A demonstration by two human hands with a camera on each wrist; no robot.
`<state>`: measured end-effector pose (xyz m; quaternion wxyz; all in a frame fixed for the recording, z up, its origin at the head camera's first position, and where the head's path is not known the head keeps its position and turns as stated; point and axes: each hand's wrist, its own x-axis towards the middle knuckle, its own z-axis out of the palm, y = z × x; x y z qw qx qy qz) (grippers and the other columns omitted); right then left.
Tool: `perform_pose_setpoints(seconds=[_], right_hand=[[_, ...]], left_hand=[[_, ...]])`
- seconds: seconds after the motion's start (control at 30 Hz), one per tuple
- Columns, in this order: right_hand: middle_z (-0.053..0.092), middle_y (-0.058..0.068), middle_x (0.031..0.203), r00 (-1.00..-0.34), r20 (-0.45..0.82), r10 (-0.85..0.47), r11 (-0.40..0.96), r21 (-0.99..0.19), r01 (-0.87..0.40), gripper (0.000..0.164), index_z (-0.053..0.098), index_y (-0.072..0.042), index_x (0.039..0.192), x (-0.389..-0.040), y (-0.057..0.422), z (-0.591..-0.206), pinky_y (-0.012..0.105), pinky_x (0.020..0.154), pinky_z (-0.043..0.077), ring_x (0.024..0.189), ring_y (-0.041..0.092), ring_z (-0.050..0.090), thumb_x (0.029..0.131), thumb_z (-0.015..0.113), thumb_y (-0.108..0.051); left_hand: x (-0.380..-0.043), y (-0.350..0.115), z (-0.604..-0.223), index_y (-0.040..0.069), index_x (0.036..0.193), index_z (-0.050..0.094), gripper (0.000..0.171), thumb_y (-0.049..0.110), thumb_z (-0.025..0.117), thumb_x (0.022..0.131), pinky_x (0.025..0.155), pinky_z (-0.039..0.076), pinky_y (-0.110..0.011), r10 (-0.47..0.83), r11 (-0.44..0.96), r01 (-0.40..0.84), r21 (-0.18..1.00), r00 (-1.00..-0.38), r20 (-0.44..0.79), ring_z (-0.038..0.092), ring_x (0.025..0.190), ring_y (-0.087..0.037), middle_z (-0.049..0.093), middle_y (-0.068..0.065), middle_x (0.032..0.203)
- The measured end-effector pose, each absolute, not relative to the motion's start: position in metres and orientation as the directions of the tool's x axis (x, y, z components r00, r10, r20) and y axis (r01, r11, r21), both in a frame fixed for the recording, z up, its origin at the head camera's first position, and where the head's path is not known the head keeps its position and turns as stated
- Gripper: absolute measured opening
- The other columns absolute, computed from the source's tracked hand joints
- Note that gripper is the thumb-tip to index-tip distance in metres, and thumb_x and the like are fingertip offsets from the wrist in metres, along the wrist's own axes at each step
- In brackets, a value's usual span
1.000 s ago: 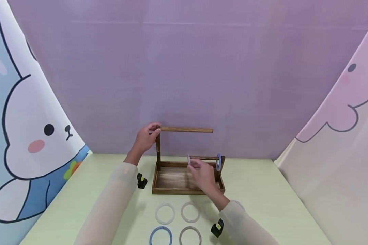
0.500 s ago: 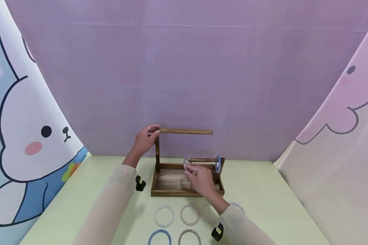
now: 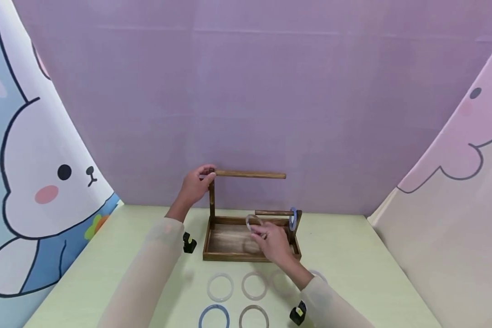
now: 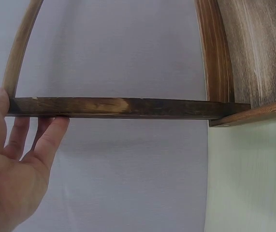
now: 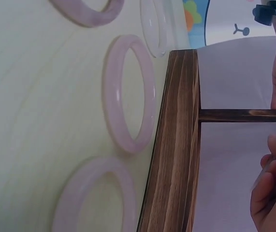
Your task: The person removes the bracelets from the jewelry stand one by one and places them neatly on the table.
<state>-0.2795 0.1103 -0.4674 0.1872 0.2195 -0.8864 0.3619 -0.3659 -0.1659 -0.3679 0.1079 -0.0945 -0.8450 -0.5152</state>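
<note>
A dark wooden bangle stand [image 3: 212, 200] has an upper rod [image 3: 250, 174] on the left post and a lower rod [image 3: 272, 212] on the right. My left hand [image 3: 194, 186] holds the top of the left post between thumb and fingers. Between thumb and fingers my right hand [image 3: 274, 241] pinches a pale translucent bangle [image 3: 248, 221], tilted, just below and in front of the lower rod's free end. A blue bangle [image 3: 293, 219] hangs on that rod beside its post. In the right wrist view, only a sliver of the pinched bangle shows.
Several bangles lie on the pale green table before the stand, among them a white one [image 3: 208, 287], a pink one [image 3: 243, 286], a blue one [image 3: 214, 306] and a brownish one [image 3: 254, 307]. Behind the stand hangs a purple cloth [image 3: 246, 100].
The pale bangle has come down from beside the lower rod's left end and turned its opening more toward the head view. My right hand dropped slightly with it; the left hand stays on the post.
</note>
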Motion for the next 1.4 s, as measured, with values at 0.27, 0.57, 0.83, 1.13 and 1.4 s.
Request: perform_pose_setpoints(seconds=[0.27,0.57,0.83,1.13,1.4], right_hand=[[0.076,0.008,0.099,-0.811,0.490,-0.319,0.670,-0.489,-0.559,0.028,0.080,-0.015,0.112,-0.275,0.124,-0.469,0.015,0.056,0.049,0.068,0.008,0.065,0.085,0.083,-0.018],[0.078,0.006,0.100,-0.808,0.458,-0.372,0.668,-0.471,-0.575,0.028,0.081,-0.014,0.110,-0.270,0.145,-0.474,0.016,0.058,0.046,0.076,0.012,0.069,0.083,0.084,-0.019],[0.077,0.006,0.091,-0.758,0.456,-0.466,0.648,-0.407,-0.643,0.027,0.080,-0.011,0.111,-0.264,0.163,-0.479,0.016,0.054,0.039,0.063,-0.005,0.044,0.084,0.082,-0.016],[0.065,-0.005,0.075,-0.696,0.406,-0.592,0.553,-0.424,-0.717,0.027,0.079,-0.008,0.110,-0.257,0.178,-0.482,0.014,0.052,0.040,0.063,-0.007,0.039,0.087,0.080,-0.020],[0.061,-0.007,0.072,-0.548,0.382,-0.744,0.416,-0.377,-0.828,0.027,0.080,-0.007,0.110,-0.257,0.191,-0.487,0.010,0.058,0.040,0.065,-0.010,0.038,0.084,0.082,-0.015]], left_hand=[[-0.368,-0.163,-0.367,0.021,0.137,0.061,0.034,0.035,0.054,0.106,0.090,0.059,-0.049,0.046,0.452,0.280,0.847,-0.956,0.291,0.062,0.117,-0.032,0.057,-0.013,0.135],[-0.371,-0.164,-0.373,0.022,0.135,0.062,0.033,0.036,0.055,0.106,0.088,0.060,-0.048,0.046,0.442,0.290,0.849,-0.953,0.301,0.063,0.117,-0.032,0.058,-0.012,0.134],[-0.370,-0.162,-0.372,0.021,0.135,0.062,0.033,0.035,0.055,0.106,0.089,0.060,-0.048,0.048,0.450,0.291,0.844,-0.952,0.303,0.062,0.120,-0.033,0.058,-0.013,0.136],[-0.371,-0.160,-0.373,0.020,0.135,0.062,0.033,0.035,0.055,0.106,0.089,0.060,-0.048,0.048,0.446,0.294,0.845,-0.951,0.305,0.063,0.114,-0.032,0.058,-0.013,0.135],[-0.372,-0.162,-0.373,0.021,0.136,0.061,0.034,0.036,0.054,0.106,0.089,0.060,-0.048,0.048,0.459,0.292,0.839,-0.951,0.305,0.063,0.116,-0.032,0.057,-0.013,0.137]])
